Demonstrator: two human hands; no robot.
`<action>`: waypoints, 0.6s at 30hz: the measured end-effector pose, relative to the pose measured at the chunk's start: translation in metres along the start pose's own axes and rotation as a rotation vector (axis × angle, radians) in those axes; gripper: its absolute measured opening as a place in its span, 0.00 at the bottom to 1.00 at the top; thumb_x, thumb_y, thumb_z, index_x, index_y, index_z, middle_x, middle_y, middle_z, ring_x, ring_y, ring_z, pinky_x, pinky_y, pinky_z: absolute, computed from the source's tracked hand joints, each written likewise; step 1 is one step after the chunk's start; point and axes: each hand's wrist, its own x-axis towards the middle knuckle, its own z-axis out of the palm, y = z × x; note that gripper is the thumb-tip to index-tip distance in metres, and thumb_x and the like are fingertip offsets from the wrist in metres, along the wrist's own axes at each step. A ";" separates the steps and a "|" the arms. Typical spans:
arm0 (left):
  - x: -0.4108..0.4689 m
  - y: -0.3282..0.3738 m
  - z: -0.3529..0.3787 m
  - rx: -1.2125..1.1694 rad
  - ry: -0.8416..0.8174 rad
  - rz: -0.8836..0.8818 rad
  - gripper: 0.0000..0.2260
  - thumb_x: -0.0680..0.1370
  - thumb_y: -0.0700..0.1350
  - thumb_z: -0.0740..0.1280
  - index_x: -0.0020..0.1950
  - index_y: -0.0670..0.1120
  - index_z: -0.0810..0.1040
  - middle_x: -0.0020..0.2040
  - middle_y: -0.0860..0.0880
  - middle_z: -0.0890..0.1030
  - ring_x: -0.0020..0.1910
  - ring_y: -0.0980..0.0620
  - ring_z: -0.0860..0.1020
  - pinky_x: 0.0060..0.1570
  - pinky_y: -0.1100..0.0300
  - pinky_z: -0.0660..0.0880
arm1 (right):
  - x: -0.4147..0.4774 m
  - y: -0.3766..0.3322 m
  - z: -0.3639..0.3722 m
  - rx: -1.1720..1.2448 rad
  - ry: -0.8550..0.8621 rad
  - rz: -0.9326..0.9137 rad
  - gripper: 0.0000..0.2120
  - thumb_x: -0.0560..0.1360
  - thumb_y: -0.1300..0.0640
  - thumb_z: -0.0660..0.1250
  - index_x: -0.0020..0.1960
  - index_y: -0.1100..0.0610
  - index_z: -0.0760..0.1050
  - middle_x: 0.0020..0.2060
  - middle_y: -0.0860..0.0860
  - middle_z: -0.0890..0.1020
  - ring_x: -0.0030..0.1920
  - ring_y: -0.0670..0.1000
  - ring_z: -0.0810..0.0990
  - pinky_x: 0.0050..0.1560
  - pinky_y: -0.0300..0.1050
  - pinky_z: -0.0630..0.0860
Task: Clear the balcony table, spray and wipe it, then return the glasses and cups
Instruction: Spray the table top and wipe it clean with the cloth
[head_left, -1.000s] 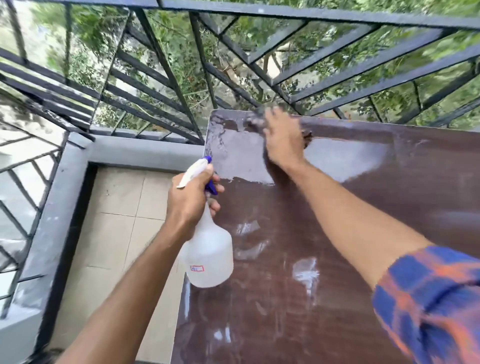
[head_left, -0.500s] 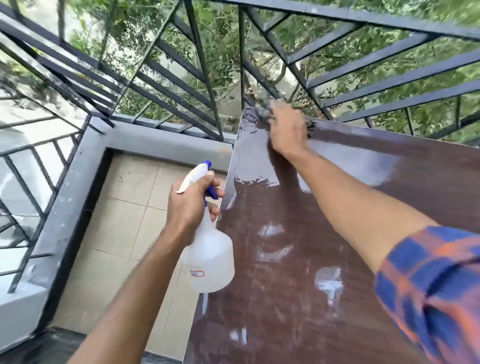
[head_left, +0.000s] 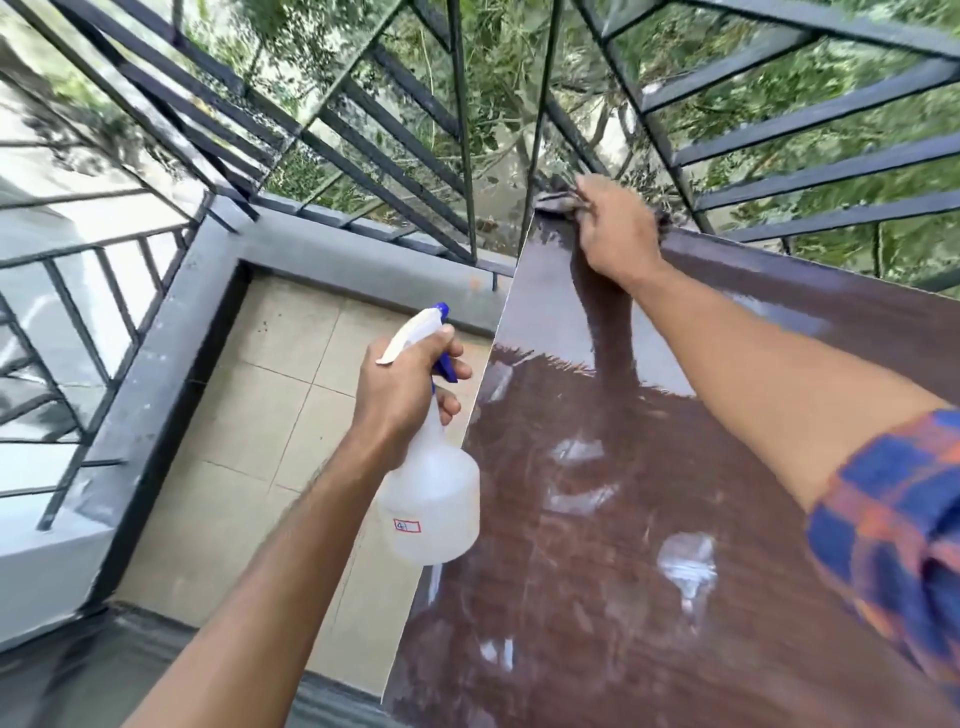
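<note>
Right hand (head_left: 615, 234) arm outstretched, fingers clamped on dark grey cloth (head_left: 558, 200) at wet brown wooden bench (head_left: 649, 519) far corner. Left hand (head_left: 402, 389) grips translucent white spray bottle (head_left: 434, 504) neck off the bench's left edge.

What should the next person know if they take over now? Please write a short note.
Left hand grips the spray bottle by its trigger head, beside the left edge of the table.
Right hand holds a dark cloth on the far left corner.
Done: no glasses or cups on the visible part of the table; it is wet and streaked.
Left: wipe the rest, then return the glasses and cups, which are not in view.
</note>
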 end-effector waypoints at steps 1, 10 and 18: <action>-0.001 0.000 -0.001 -0.004 0.003 0.002 0.11 0.81 0.45 0.65 0.42 0.41 0.80 0.39 0.39 0.82 0.21 0.46 0.71 0.24 0.61 0.67 | 0.008 -0.012 0.004 0.004 -0.028 -0.003 0.17 0.77 0.64 0.61 0.64 0.57 0.77 0.62 0.58 0.80 0.61 0.62 0.78 0.65 0.52 0.72; -0.013 -0.002 -0.001 -0.027 -0.011 0.009 0.11 0.81 0.44 0.65 0.42 0.41 0.80 0.37 0.41 0.82 0.21 0.47 0.70 0.24 0.61 0.67 | -0.182 -0.014 0.022 0.156 -0.310 -0.610 0.19 0.78 0.63 0.63 0.68 0.58 0.77 0.70 0.55 0.76 0.71 0.56 0.73 0.73 0.54 0.64; -0.043 -0.017 -0.017 0.020 -0.017 0.008 0.11 0.82 0.45 0.64 0.43 0.42 0.80 0.38 0.43 0.83 0.22 0.47 0.72 0.26 0.62 0.68 | -0.068 -0.012 0.015 -0.044 -0.103 0.015 0.23 0.79 0.60 0.64 0.74 0.57 0.69 0.75 0.55 0.69 0.75 0.60 0.67 0.77 0.60 0.58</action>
